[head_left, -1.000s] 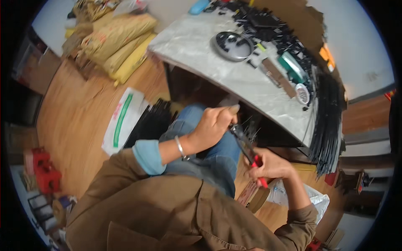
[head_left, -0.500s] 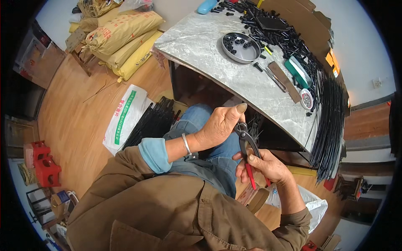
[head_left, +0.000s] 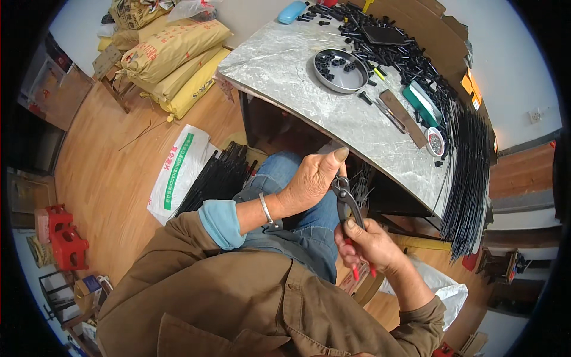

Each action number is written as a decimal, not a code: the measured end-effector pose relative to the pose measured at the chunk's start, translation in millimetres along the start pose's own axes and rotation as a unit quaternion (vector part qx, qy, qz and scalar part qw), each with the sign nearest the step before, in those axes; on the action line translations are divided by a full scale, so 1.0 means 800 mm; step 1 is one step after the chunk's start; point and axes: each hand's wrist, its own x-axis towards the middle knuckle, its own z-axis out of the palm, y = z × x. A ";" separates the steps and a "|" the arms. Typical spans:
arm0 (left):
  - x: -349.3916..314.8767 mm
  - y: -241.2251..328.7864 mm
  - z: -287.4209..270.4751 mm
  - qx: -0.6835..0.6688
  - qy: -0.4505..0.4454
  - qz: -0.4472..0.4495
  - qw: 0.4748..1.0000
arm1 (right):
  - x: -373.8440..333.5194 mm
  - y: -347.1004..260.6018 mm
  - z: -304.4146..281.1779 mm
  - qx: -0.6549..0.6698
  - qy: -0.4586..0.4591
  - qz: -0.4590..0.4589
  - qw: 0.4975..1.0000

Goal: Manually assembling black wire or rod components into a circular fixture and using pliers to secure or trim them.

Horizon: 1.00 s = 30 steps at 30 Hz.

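Observation:
My right hand (head_left: 370, 239) is wrapped around a pair of pliers (head_left: 344, 193) with dark jaws and red handles. The handles are close together and the jaws point up toward my left hand (head_left: 313, 181). That hand is closed at the jaws, its thumb lying along the top. Whatever its curled fingers hold is hidden behind the hand and the plier head. Both hands are above my lap, in front of the edge of a grey marble-patterned table (head_left: 285, 83).
On the table are a round metal dish (head_left: 351, 87) of small black parts, a heap of black pieces (head_left: 386, 35), a green box (head_left: 421, 104) and a bundle of black rods (head_left: 467, 190). More black rods (head_left: 217, 184) lie on a white sack (head_left: 166, 181) at left. Full sacks (head_left: 172, 56) are stacked behind.
My right hand has squeezed the plier handles together, and its fingers have curled in tighter. My left hand stays nearly in place at the jaws.

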 end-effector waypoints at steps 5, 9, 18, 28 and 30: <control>0.004 0.003 0.004 0.029 0.018 0.002 0.999 | 0.005 0.003 0.024 0.102 0.040 0.015 0.994; 0.012 -0.005 -0.003 0.021 0.066 -0.006 0.998 | 0.044 0.026 -0.015 -0.547 0.312 -0.299 0.717; 0.015 0.010 0.000 -0.061 0.016 -0.110 0.992 | 0.013 -0.082 -0.290 -0.530 0.673 -0.188 0.481; 0.028 -0.001 0.005 -0.066 0.011 -0.130 0.989 | 0.032 -0.122 -0.354 -0.524 0.624 -0.076 0.574; 0.031 -0.002 0.005 -0.066 0.011 -0.133 0.989 | 0.036 -0.124 -0.363 -0.539 0.635 -0.066 0.549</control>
